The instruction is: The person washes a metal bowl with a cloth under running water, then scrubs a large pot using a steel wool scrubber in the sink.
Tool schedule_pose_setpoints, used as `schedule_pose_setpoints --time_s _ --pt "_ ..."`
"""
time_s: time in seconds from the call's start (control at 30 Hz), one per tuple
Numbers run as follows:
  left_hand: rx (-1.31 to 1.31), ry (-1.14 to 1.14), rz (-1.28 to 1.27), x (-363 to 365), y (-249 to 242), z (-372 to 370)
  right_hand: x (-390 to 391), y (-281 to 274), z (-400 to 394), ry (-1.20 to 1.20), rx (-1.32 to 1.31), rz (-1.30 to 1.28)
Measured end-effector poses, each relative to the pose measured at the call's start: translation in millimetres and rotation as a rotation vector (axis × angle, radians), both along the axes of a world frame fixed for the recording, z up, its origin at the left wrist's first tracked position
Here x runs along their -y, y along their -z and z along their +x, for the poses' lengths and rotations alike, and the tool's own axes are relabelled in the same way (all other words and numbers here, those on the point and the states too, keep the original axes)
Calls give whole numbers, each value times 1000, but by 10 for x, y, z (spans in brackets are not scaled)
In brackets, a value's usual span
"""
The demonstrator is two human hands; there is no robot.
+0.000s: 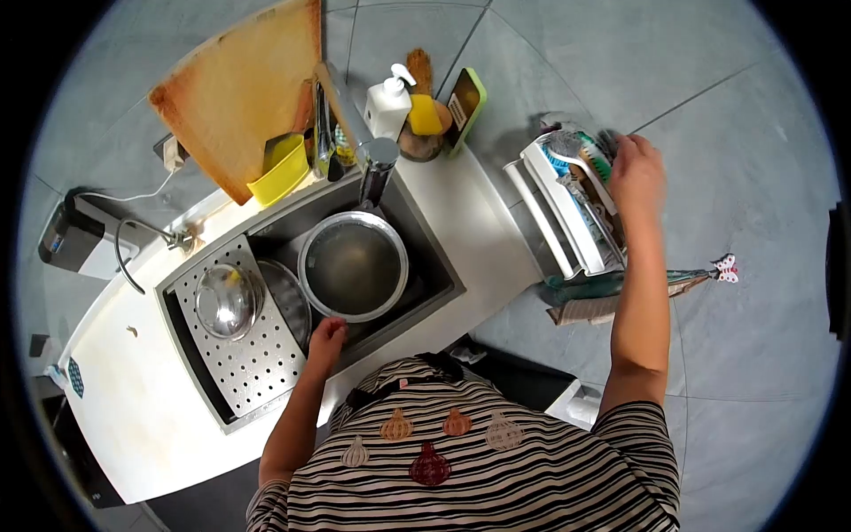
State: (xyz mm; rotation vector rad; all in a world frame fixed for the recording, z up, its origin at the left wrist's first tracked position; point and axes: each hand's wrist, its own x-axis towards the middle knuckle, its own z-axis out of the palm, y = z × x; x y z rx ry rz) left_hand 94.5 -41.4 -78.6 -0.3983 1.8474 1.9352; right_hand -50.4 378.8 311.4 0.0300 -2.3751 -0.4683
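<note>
My left hand [328,341] is at the near rim of a round metal pot [401,288], its fingers closed on the edge. Cloudy liquid fills the pot, which sits in the sink [425,253] under the faucet [379,160]. Out to the right, my right hand [636,177] is at a white wall-side caddy [554,195] packed with brushes. Its fingers are closed on what looks like a dark grey steel wool scrubber [607,142]; the fingertips are partly hidden. A green-bristled brush [596,160] lies in the caddy beside that hand.
On the left of the sink, a perforated drain tray [266,355] holds a shiny metal bowl [226,301]. Behind stand a cutting board [239,89], a yellow holder [282,170] and a white pump bottle [388,108]. Below the caddy are a green-handled item [594,285] and cardboard [585,310].
</note>
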Motion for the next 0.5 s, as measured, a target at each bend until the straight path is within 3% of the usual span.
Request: schedule_pose_setpoints --time_s 0.2,0.27,0.33,0.4,0.47,0.5 --pt "-12 -50 16 32 214 7 847 148 308 -316 86 -234" --pt "-107 -88 -111 36 268 56 1009 262 339 -427 128 -342" --pt "-266 -110 -350 20 -9 94 1156 464 366 -507 175 -505" --pt "-304 -111 -545 33 -177 130 1331 860 399 -487 450 -724" --pt "-380 -124 -707 45 -177 194 1410 1445 375 -410 750 -684" --pt "-316 -127 -758 46 -106 248 1315 1865 306 -414 899 -468"
